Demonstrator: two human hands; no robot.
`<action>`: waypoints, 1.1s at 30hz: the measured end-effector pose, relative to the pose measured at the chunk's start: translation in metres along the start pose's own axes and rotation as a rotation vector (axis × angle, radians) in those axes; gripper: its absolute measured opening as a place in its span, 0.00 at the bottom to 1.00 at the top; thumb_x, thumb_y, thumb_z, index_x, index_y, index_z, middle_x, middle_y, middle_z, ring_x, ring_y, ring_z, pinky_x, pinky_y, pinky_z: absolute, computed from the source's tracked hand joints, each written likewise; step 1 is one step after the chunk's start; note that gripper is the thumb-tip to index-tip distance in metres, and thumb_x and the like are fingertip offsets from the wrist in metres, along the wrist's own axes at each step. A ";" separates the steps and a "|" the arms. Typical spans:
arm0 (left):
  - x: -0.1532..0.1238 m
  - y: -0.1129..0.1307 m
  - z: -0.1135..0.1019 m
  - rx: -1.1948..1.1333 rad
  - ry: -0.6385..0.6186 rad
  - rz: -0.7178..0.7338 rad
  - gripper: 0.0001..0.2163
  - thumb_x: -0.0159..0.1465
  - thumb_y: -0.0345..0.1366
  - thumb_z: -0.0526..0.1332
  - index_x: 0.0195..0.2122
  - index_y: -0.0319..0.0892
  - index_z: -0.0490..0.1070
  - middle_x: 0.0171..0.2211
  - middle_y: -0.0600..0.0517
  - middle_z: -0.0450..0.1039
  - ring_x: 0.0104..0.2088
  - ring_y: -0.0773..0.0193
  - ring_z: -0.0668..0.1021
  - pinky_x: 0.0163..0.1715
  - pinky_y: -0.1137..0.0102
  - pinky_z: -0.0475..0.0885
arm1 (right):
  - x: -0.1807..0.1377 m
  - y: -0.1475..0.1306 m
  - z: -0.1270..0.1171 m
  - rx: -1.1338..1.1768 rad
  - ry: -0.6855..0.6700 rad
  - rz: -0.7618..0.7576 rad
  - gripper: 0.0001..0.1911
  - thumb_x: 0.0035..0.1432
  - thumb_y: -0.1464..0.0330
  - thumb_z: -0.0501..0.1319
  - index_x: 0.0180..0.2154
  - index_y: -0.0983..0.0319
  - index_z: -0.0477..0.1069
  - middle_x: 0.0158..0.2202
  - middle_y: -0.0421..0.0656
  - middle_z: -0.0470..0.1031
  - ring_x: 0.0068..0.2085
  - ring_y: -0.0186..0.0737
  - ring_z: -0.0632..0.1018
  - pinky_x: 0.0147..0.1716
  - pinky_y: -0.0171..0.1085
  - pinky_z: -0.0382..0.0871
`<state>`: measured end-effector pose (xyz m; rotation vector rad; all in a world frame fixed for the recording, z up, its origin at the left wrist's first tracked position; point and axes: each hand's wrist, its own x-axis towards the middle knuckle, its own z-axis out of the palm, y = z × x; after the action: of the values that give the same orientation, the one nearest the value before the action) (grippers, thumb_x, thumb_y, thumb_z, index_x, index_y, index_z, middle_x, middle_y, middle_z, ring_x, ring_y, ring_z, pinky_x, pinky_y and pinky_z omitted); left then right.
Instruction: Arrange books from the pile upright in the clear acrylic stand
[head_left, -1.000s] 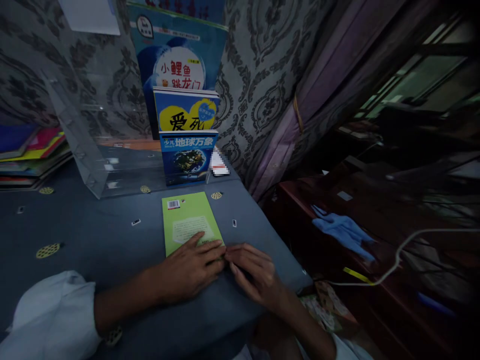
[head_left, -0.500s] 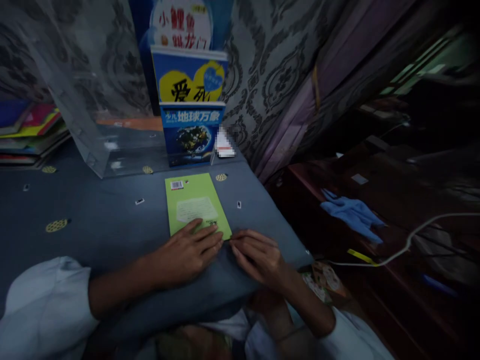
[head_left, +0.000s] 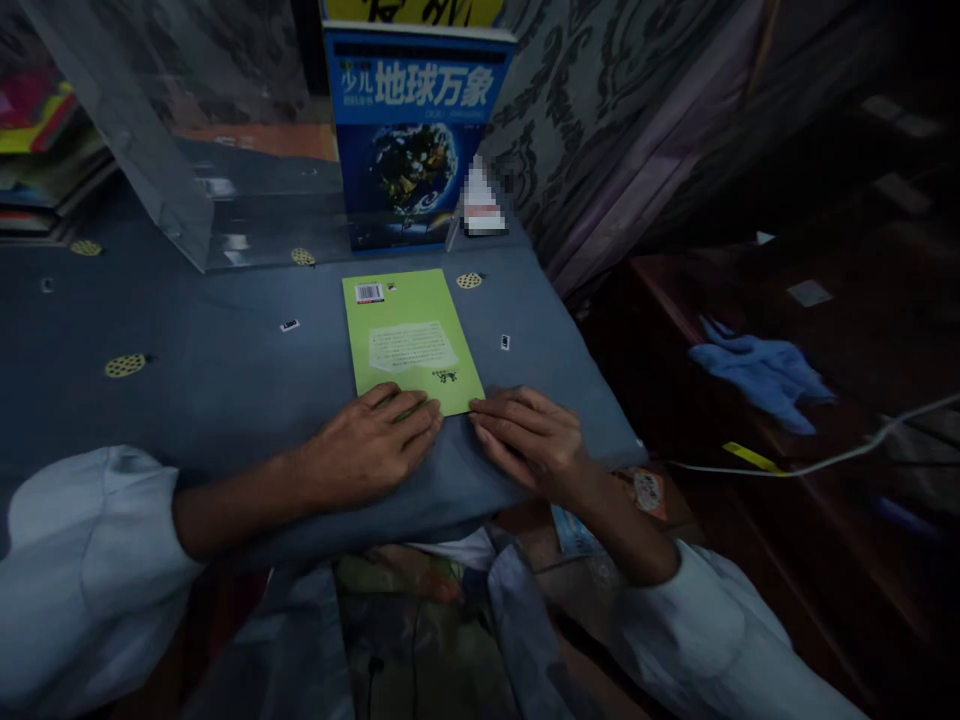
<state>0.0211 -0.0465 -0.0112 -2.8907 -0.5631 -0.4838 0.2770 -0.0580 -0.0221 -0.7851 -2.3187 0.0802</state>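
A thin green book (head_left: 409, 345) lies back cover up on the blue-grey tablecloth, its barcode at the far left corner. My left hand (head_left: 375, 435) rests flat across its near edge, fingers stretched out and their tips on the cover. At the near right corner of the book, my right hand (head_left: 532, 435) has its fingers bent together, fingertips touching that corner. Its thumb is low beside them, and the grip looks like a light pinch. Behind the green book stands a blue book (head_left: 409, 170) with a globe on its cover.
A clear plastic stand (head_left: 176, 215) is left of the upright books. Stacked books (head_left: 45, 190) sit at the far left. The table edge drops off on the right, where a blue cloth (head_left: 757, 370) lies on a dark red surface and a white cable (head_left: 847, 465) runs across.
The view has tilted down and moved closer. My left fingers have drawn back toward the book's near edge, uncovering more printing. My right hand stays by the corner.
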 end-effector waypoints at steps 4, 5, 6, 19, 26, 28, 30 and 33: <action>-0.001 0.002 0.000 -0.059 -0.038 -0.040 0.13 0.75 0.29 0.52 0.55 0.35 0.72 0.54 0.41 0.77 0.55 0.53 0.76 0.52 0.58 0.71 | 0.001 0.000 0.001 -0.018 -0.017 0.013 0.09 0.66 0.75 0.61 0.43 0.60 0.79 0.40 0.46 0.84 0.36 0.42 0.81 0.36 0.44 0.80; -0.002 0.002 -0.001 -0.053 -0.044 -0.038 0.14 0.75 0.29 0.51 0.55 0.35 0.72 0.54 0.41 0.77 0.55 0.53 0.76 0.52 0.58 0.71 | 0.002 -0.001 0.001 -0.025 -0.019 0.010 0.09 0.66 0.75 0.61 0.43 0.60 0.79 0.40 0.46 0.84 0.36 0.42 0.81 0.36 0.44 0.80; -0.002 0.002 -0.002 -0.037 -0.046 -0.030 0.14 0.75 0.29 0.51 0.55 0.35 0.72 0.53 0.40 0.77 0.54 0.53 0.76 0.51 0.58 0.70 | 0.002 -0.001 0.000 -0.032 -0.020 0.006 0.09 0.66 0.75 0.61 0.43 0.60 0.79 0.40 0.47 0.84 0.37 0.43 0.81 0.37 0.44 0.80; -0.027 0.011 -0.014 0.106 0.074 -0.090 0.09 0.73 0.29 0.56 0.44 0.34 0.76 0.44 0.46 0.80 0.44 0.58 0.78 0.44 0.64 0.71 | 0.018 -0.024 0.014 0.015 -0.103 -0.097 0.07 0.65 0.75 0.61 0.43 0.63 0.77 0.46 0.50 0.83 0.45 0.48 0.79 0.42 0.48 0.76; -0.038 0.008 -0.022 0.185 0.082 -0.050 0.07 0.72 0.29 0.57 0.42 0.35 0.76 0.41 0.46 0.80 0.41 0.59 0.78 0.41 0.64 0.71 | 0.022 -0.028 0.022 0.084 -0.117 -0.117 0.08 0.65 0.75 0.61 0.45 0.64 0.77 0.47 0.51 0.83 0.47 0.50 0.79 0.44 0.50 0.78; -0.043 0.007 -0.024 0.192 0.110 -0.062 0.07 0.72 0.29 0.58 0.41 0.36 0.75 0.40 0.46 0.79 0.39 0.59 0.78 0.39 0.64 0.71 | 0.025 -0.030 0.023 0.108 -0.145 -0.115 0.10 0.66 0.75 0.60 0.46 0.63 0.78 0.48 0.51 0.83 0.48 0.49 0.79 0.45 0.51 0.78; -0.047 0.008 -0.025 0.171 0.139 -0.078 0.05 0.71 0.28 0.59 0.41 0.35 0.75 0.39 0.46 0.79 0.39 0.60 0.78 0.39 0.65 0.72 | 0.031 -0.031 0.024 0.125 -0.171 -0.125 0.10 0.67 0.75 0.60 0.46 0.63 0.78 0.48 0.50 0.83 0.48 0.48 0.79 0.45 0.50 0.78; -0.047 0.009 -0.024 0.139 0.170 -0.107 0.04 0.70 0.28 0.60 0.39 0.35 0.75 0.38 0.46 0.79 0.38 0.60 0.78 0.38 0.65 0.73 | 0.039 -0.033 0.026 0.145 -0.193 -0.141 0.09 0.68 0.74 0.59 0.45 0.63 0.78 0.48 0.49 0.83 0.48 0.48 0.80 0.44 0.49 0.79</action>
<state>-0.0240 -0.0758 -0.0055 -2.6658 -0.6966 -0.6700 0.2205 -0.0590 -0.0109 -0.5604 -2.5104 0.2689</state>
